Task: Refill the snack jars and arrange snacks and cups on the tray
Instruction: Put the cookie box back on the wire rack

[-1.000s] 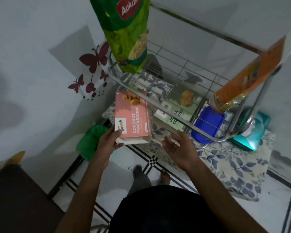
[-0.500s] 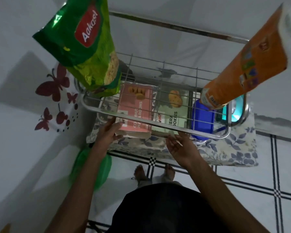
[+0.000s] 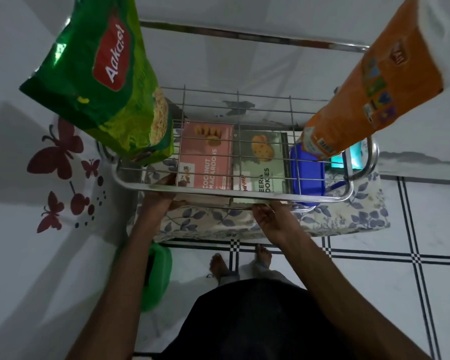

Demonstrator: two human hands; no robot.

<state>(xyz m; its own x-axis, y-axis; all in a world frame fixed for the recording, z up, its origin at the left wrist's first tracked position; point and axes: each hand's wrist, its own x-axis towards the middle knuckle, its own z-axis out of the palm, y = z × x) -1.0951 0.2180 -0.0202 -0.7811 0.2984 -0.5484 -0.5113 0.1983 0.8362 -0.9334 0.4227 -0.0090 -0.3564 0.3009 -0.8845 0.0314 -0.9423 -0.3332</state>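
A pink coconut macaroons box (image 3: 205, 157) lies flat under the wire rack shelf (image 3: 234, 193), beside a dark green cookies box (image 3: 260, 159). My left hand (image 3: 161, 193) holds the pink box at its near left corner. My right hand (image 3: 273, 216) touches the near edge of the green box, fingers bent; whether it grips is unclear. On the wire shelf stand a green Aakash snack bag (image 3: 102, 81) at the left and an orange snack pack (image 3: 369, 87) at the right.
A blue lidded container (image 3: 307, 172) and a teal packet (image 3: 356, 157) sit to the right of the boxes on a floral cloth (image 3: 348, 216). A green bin (image 3: 159, 276) stands on the tiled floor at the left, by the butterfly-stickered wall (image 3: 57, 162).
My left hand has pushed the pink box from in front of the rack in under the wire shelf, next to the green box. My right hand moved up to the green box's edge.
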